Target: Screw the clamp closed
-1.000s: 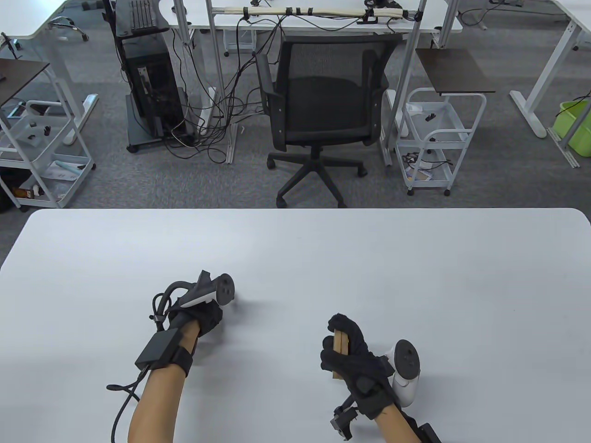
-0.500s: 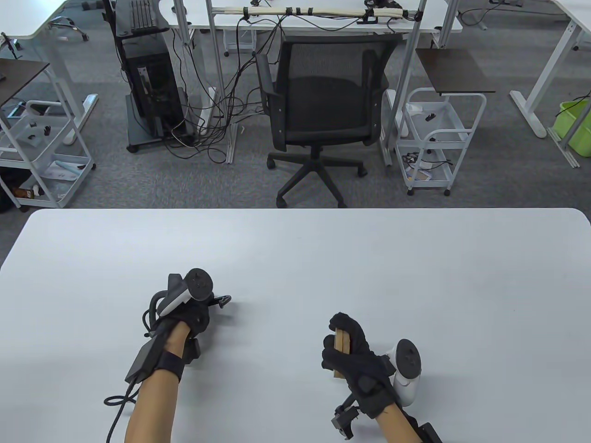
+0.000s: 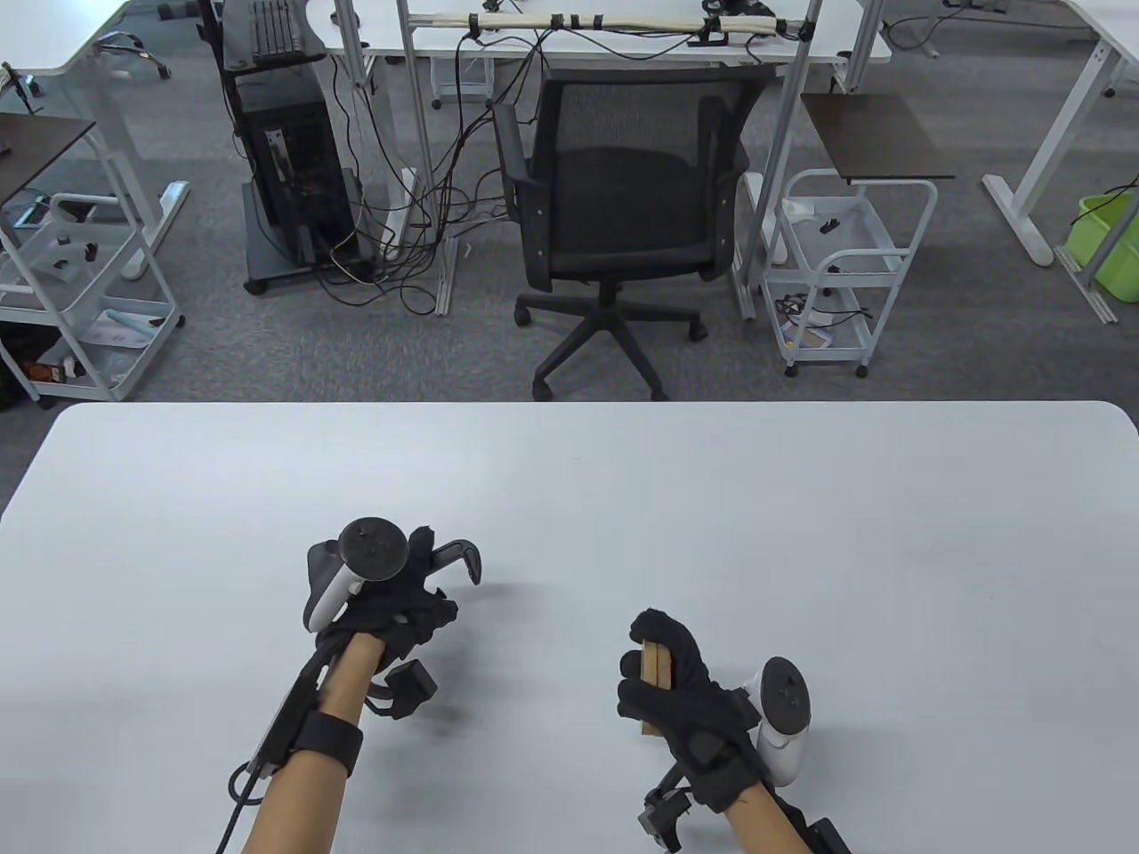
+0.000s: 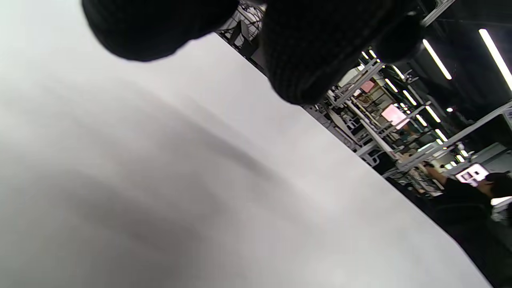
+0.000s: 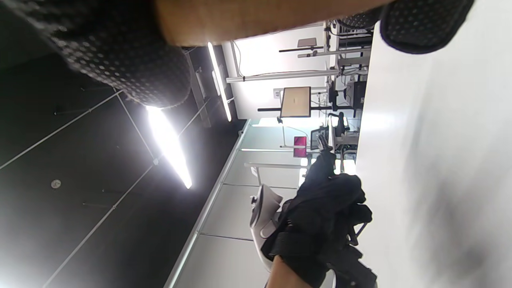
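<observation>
My left hand (image 3: 391, 609) grips a black clamp (image 3: 464, 557) just above the white table (image 3: 801, 534). The clamp's curved frame sticks out to the right of the fingers; its screw is hidden by the glove. My right hand (image 3: 685, 689) holds two thin wooden pieces (image 3: 658, 664) pressed together, standing on the table about a hand's width right of the left hand. In the right wrist view the wood (image 5: 256, 16) runs along the top between gloved fingers (image 5: 128, 60), and the left hand (image 5: 324, 212) shows beyond. The left wrist view shows only fingertips (image 4: 316, 52) over the table.
A black office chair (image 3: 623, 205) stands beyond the table's far edge. White wheeled carts stand at the back right (image 3: 841, 267) and back left (image 3: 80, 294). Bare white tabletop stretches ahead of and beside both hands.
My left hand has rolled over, its tracker swinging from the right side to the top. The clamp's curved frame has come into view right of the fingers. The right hand has stayed still.
</observation>
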Tool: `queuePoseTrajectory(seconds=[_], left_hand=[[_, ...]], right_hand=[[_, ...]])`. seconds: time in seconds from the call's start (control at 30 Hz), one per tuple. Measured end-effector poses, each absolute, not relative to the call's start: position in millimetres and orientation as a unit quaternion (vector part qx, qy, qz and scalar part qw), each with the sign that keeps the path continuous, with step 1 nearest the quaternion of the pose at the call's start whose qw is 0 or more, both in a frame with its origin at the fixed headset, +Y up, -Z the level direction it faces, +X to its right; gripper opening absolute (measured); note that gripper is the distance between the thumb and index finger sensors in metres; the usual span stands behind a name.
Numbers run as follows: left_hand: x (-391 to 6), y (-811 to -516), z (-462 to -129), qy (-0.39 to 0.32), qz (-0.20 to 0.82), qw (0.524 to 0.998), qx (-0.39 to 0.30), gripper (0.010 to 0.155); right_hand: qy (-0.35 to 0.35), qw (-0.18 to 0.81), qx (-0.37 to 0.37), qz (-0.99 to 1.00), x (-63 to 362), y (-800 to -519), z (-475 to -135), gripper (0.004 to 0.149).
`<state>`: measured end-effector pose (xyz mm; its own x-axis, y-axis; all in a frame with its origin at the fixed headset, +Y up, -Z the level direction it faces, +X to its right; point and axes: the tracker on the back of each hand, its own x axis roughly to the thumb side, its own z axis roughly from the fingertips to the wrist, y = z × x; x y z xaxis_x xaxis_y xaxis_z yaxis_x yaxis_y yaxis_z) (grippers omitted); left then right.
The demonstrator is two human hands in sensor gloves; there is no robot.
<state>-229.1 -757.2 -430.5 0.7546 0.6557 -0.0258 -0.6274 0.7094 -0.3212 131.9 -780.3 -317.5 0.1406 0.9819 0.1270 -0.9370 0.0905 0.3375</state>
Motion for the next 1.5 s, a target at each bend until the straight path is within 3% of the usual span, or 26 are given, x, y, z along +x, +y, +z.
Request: queuePoseTrajectory(seconds=[0.27,0.37,0.67,1.33,1.5], left_hand=[[-194,-746,-406,-0.111,0.389,0.905,-0.132,0.093],[-179,-745,-394,-0.118,0.401,0.905,-0.082,0.093],[-141,-773,-343,-0.153,0.524,0.838,0.019,0.093],[-113,-787,-333,-0.212,0.482,0.85,-0.03,0.093],[-92,-787,-325,-0.273,0.446,0.85,-0.07,0.093]], right_hand=[[0.084,0.721,0.175,0.666,125,-785,-318,0.075],[0.093,0.715,0.187,0.667,123,-784,-318,0.071],[0.096,0.652,0.22,0.719,119,-787,-315,0.066],[0.138,0.605,0.238,0.747,101,-800,-316,0.071],[0.124,0.633,0.215,0.733,110,-799,-320,0.07]])
